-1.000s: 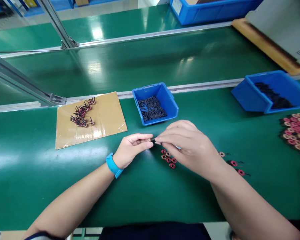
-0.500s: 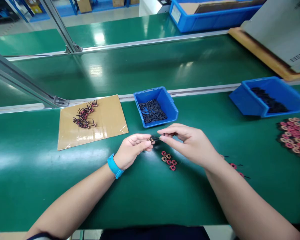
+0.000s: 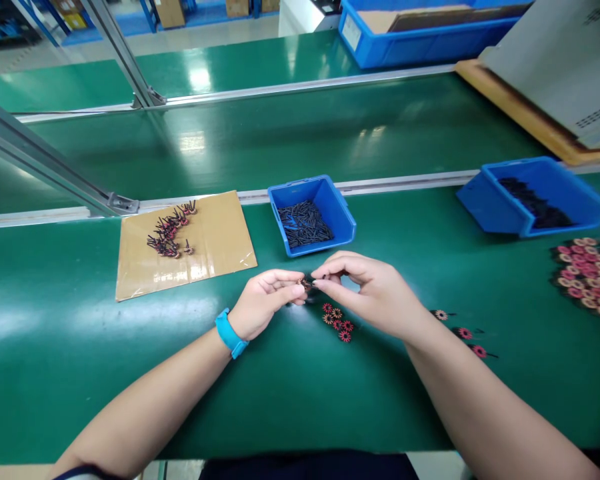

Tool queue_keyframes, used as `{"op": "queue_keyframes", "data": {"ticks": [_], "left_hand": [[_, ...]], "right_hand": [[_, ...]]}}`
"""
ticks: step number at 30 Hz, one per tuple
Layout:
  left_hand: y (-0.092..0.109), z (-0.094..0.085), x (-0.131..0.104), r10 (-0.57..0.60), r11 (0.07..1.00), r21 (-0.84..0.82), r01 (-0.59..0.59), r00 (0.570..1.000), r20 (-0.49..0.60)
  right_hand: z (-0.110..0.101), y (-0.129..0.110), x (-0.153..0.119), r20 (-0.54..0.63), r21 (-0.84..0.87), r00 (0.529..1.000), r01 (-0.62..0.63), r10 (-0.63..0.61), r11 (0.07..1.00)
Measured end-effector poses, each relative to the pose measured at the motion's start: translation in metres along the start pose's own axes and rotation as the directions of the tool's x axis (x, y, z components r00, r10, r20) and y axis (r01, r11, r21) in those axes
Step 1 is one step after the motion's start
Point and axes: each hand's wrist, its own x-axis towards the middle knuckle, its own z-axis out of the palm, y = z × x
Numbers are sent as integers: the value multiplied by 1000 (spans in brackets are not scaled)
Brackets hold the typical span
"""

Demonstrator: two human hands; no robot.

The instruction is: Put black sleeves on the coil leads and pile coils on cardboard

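Note:
Between thumb and fingers, my left hand (image 3: 267, 300) holds a small copper-coloured coil (image 3: 304, 285) with dark leads. Just right of it, my right hand (image 3: 363, 283) is pinched at the coil's leads; whether a black sleeve is in its fingertips is too small to tell. Below the hands several red and copper-coloured coils (image 3: 337, 323) lie in a small group on the green table. Behind the hands stands a blue bin (image 3: 347, 223) of thin black tubes (image 3: 305, 223). A cardboard sheet (image 3: 220, 233) at the left bears a cluster of coils with black sleeves (image 3: 167, 233).
Beyond my right wrist lie a few loose coils (image 3: 464, 333). Another blue bin (image 3: 500, 207) with black pieces stands at the right, near a large pile of coils (image 3: 585, 273). A metal post (image 3: 55, 160) rises at the left; a grey machine (image 3: 555, 67) stands at the back right.
My right hand has moved slightly left, so its fingertips are nearer the coil in my left hand. My left hand has hardly moved.

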Motion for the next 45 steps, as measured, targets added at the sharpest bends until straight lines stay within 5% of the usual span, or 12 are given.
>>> {"op": "queue_keyframes", "data": {"ticks": [16,22,27,37,45], "left_hand": [[-2,-2,1,21,1000,20,-21,999,28],[-2,-2,-2,23,997,67,-25,999,25],[1,2,-5,-15,999,-42,17,998,54],[0,4,-6,-14,999,-37,18,995,99],[3,2,-8,46,994,93,-52,997,60]], "right_hand": [[-3,1,1,6,-12,1000,-1,1,1000],[-17,3,8,-143,-58,989,-53,44,997],[-10,-1,7,-20,-64,999,26,-27,998],[0,-6,4,16,-48,999,30,-29,998],[-12,-7,10,85,-119,995,60,-50,991]]}}
